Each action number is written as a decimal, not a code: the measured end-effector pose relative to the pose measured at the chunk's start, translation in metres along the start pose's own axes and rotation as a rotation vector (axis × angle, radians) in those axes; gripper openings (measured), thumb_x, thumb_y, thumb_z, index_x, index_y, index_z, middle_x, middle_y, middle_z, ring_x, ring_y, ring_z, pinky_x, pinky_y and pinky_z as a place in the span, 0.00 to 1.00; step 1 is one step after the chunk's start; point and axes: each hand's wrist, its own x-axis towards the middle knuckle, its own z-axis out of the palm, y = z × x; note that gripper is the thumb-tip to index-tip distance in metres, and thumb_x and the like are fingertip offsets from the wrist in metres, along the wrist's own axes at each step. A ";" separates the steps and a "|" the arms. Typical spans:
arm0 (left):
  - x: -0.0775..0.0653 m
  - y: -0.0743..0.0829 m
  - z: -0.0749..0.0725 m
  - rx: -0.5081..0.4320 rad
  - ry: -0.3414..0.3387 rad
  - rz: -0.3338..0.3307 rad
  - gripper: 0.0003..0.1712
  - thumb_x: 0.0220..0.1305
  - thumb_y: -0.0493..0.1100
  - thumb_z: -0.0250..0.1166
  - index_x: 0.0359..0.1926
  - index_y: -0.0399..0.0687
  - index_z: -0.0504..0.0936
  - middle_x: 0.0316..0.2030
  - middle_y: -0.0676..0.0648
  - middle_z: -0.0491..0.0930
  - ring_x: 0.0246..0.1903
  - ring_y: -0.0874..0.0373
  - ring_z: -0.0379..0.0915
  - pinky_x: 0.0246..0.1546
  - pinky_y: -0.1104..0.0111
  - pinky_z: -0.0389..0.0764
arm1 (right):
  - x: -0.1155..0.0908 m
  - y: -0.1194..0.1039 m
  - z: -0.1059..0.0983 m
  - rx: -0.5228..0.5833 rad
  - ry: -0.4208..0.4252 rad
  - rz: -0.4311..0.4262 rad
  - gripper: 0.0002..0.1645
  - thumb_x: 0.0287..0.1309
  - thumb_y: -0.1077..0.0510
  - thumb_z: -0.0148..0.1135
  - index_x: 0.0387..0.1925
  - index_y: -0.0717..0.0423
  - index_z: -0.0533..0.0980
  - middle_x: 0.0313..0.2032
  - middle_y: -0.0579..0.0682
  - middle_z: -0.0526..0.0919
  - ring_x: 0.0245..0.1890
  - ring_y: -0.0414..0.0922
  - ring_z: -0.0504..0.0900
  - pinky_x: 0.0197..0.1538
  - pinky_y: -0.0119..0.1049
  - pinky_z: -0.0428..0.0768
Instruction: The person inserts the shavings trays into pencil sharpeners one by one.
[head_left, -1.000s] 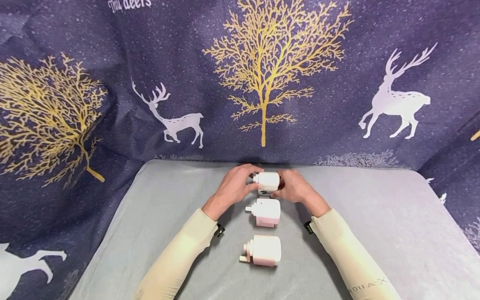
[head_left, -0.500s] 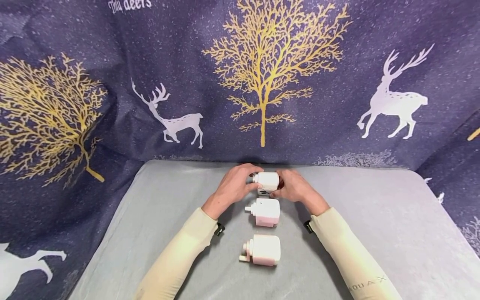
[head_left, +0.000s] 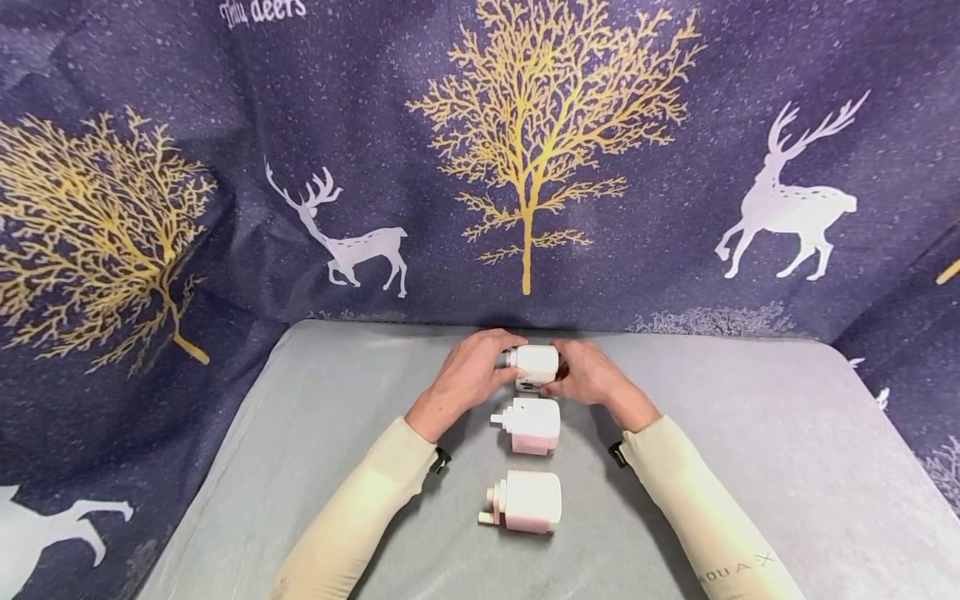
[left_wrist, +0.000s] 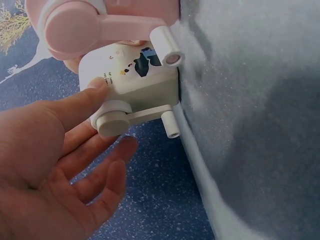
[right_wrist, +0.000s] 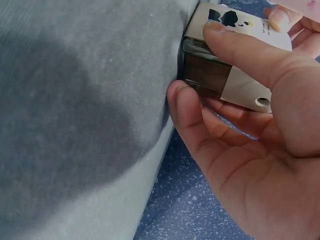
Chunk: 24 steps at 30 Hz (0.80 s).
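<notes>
At the far side of the table stands a white crank pencil sharpener (head_left: 537,358) with a dark cartoon print. My left hand (head_left: 471,368) grips it at the crank end, thumb on the printed face. From the other end my right hand (head_left: 591,372) holds it, thumb on the same face and fingers behind. In the left wrist view its crank handle (left_wrist: 150,114) points down toward the table. The right wrist view shows a see-through dark shavings drawer (right_wrist: 202,72) low in the body. Just nearer stands a pink-and-white pencil sharpener (head_left: 536,425), its crank also facing left.
Another pink-and-white sharpener (head_left: 532,500) stands nearest, in line with the other two. The grey-covered table (head_left: 360,375) ends close behind the white sharpener. A dark blue cloth (head_left: 450,292) printed with deer and trees hangs behind it.
</notes>
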 end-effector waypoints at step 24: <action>-0.002 -0.001 0.007 -0.060 -0.007 0.005 0.34 0.60 0.57 0.68 0.66 0.56 0.73 0.56 0.54 0.75 0.52 0.61 0.72 0.50 0.63 0.76 | -0.013 0.003 -0.007 0.102 0.008 -0.037 0.20 0.46 0.54 0.75 0.39 0.56 0.76 0.31 0.50 0.84 0.31 0.42 0.81 0.37 0.38 0.81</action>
